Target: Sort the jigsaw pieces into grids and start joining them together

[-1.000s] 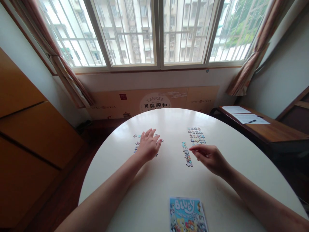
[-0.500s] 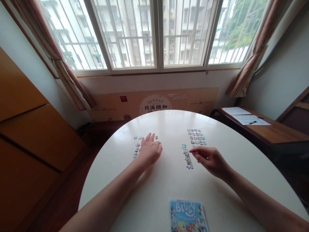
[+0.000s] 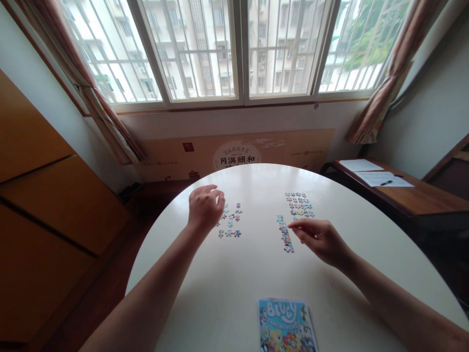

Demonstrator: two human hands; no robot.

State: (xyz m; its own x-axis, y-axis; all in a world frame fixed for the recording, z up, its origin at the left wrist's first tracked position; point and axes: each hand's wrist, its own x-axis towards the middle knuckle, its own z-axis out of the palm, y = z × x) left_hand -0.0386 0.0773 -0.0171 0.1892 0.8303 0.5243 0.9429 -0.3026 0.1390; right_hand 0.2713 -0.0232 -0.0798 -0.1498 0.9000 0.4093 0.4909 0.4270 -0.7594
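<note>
Over the far left part of the white round table, my left hand (image 3: 206, 206) hovers with fingers loosely bent and apart, and nothing shows in it. Its fingertips are partly hidden, and it covers some of the loose puzzle pieces (image 3: 230, 233) spread beside it. To the right, my right hand (image 3: 318, 237) is closed in a pinch. Its fingertips are at the right edge of a narrow joined strip of puzzle (image 3: 285, 234). Whatever they may hold is too small to make out. Several more pieces (image 3: 299, 205) are laid out in rows just beyond this hand.
A blue "Bluey" picture card or box (image 3: 286, 325) lies near the front of the white table (image 3: 227, 293). At the right, papers (image 3: 379, 179) and a pen rest on a brown wooden bench (image 3: 432, 195). A barred window (image 3: 242, 54) and a printed panel (image 3: 164, 151) stand behind.
My left hand has moved left and away from me, its fingers now more bent, uncovering loose pieces at its right. My right hand stays pinched by the strip.
</note>
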